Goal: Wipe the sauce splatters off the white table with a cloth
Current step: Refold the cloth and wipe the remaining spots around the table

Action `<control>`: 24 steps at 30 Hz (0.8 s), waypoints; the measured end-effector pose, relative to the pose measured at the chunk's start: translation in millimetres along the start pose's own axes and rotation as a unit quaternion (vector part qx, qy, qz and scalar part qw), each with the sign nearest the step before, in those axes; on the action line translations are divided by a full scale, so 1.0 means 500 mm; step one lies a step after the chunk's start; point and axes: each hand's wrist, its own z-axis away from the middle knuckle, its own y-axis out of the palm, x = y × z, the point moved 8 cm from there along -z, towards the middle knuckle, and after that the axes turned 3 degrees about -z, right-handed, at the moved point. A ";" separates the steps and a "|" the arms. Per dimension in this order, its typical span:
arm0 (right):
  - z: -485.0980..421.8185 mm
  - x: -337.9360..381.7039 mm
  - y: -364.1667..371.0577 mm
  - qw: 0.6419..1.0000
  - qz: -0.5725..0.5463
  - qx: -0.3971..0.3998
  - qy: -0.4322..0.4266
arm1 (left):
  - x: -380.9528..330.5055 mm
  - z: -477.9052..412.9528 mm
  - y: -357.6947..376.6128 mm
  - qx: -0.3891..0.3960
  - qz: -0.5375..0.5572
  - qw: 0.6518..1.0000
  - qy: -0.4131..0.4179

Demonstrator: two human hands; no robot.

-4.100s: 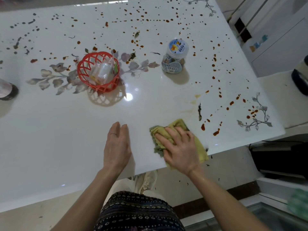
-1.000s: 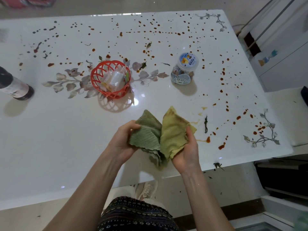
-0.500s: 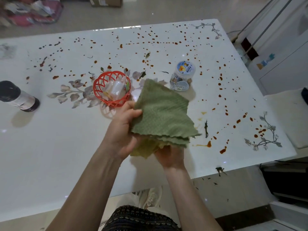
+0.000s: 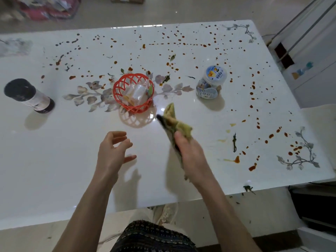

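Right hand [image 4: 190, 153] fingers clamp bunched yellow-green cloth [image 4: 174, 122] above glossy white table [image 4: 54, 160]; left hand [image 4: 112, 151] empty, fingers spread. Flatten cloth, press down, sweep red-brown sauce splatters [image 4: 252, 167] rightward.

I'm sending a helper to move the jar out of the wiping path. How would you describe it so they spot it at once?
On the white table, look right of the red lattice basket at the centre. The jar stands there alone among sauce drops: clear, short, with a pale blue lid bearing a yellow picture. The dark bottle at the far left has a black cap.
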 end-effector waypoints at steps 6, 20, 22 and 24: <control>0.009 -0.152 0.115 0.902 0.419 0.065 -0.083 | 0.026 -0.017 -0.045 -0.058 -0.007 0.998 0.002; -0.058 -0.241 0.083 0.792 0.599 -0.016 -0.116 | 0.063 -0.022 -0.011 -0.045 -0.224 0.968 0.108; 0.004 -0.247 0.160 0.789 0.594 0.036 -0.152 | 0.071 -0.029 -0.025 -0.057 -0.217 0.969 0.101; 0.044 -0.254 0.216 0.776 0.590 0.090 -0.205 | 0.075 -0.033 -0.030 -0.062 -0.214 0.970 0.095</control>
